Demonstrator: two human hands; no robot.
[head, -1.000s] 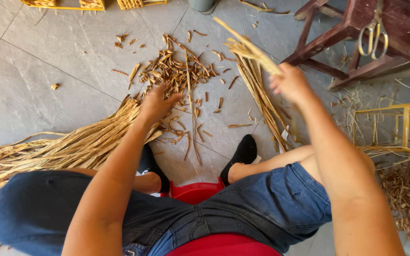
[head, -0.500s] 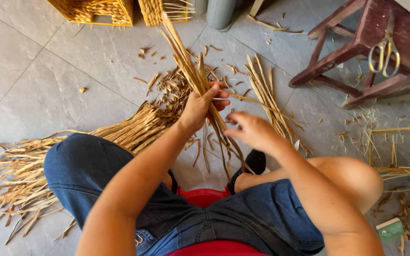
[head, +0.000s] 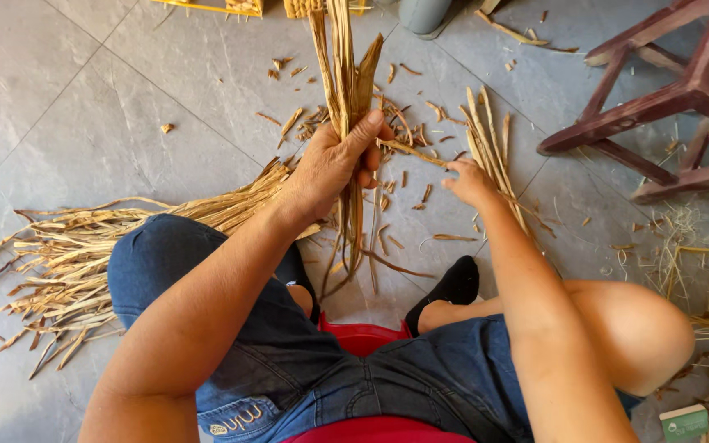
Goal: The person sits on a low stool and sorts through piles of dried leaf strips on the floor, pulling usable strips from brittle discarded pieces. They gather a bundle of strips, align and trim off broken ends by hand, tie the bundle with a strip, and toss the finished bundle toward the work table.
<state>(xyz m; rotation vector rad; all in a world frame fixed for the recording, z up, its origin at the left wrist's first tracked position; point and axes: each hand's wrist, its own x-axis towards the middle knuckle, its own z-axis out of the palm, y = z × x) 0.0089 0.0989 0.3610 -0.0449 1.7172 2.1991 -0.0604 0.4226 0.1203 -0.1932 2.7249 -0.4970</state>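
a: left hand (head: 334, 168) is up front, fist wrapped tight round a bundle of long dry tan reed strips (head: 346, 98), held upright, tops running out past the upper edge of the view, tails hanging below the fist towards the floor.

b: and the right hand (head: 469, 182)?

a: just to the right of the fist, a little lower. fingers narrowed to a pinch on one thin brown strip (head: 412, 152) that runs slanting from the bundle across to those fingertips. so the bundle sits in the left, the single strand bridges the two hands.

b: what's under them?

a: grey stone floor tiles (head: 92, 107), littered with short tan offcuts (head: 305, 123). behind the right hand a small sheaf of pale straight stalks (head: 490, 143) lies on the tiles, near the hand; touching or not, i cannot tell.

b: further out?

a: big heap of loose dry reeds (head: 84, 254) fanned across the floor on the left, running under the left forearm. the person sits low, blue denim shorts, a red plastic stool (head: 363, 336) showing between the legs, a black sock (head: 453, 287) on the foot. top right, a dark red wooden stool (head: 658, 98). top edge, part of a yellow woven basket (head: 240, 6).
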